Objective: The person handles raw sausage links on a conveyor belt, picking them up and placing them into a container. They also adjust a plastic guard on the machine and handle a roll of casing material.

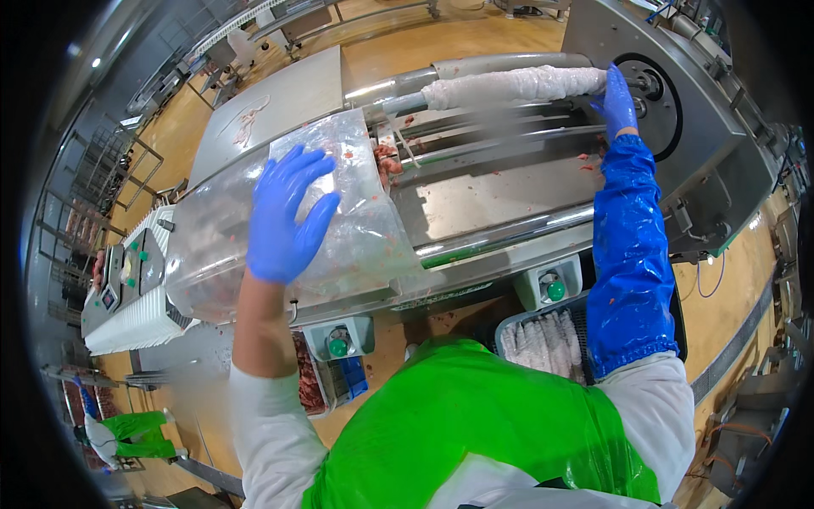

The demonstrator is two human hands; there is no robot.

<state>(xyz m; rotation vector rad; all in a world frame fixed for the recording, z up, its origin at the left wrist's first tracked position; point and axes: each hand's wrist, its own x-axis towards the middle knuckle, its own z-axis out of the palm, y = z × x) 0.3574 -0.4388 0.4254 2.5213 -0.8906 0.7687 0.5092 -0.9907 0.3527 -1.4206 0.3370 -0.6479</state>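
My right hand (617, 105), in a blue glove, is at the right end of a white gathered casing sleeve (515, 88) on a metal tube, close to the machine's round drive plate (664, 105). Whether its fingers grip the sleeve is not clear. My left hand (289, 216), also blue-gloved, is spread above the clear plastic cover (365, 235) of the steel machine; contact with the cover cannot be told. Bits of raw meat (386, 165) lie by the cover's right edge, near the left end of the tube.
Green push buttons (555, 291) sit on the machine's front. Below stand a basket of white gathered casings (540, 343) and a crate of raw meat (308, 382). A white ribbed conveyor belt (137, 324) runs at the left. A co-worker in a green apron (137, 432) is at the lower left.
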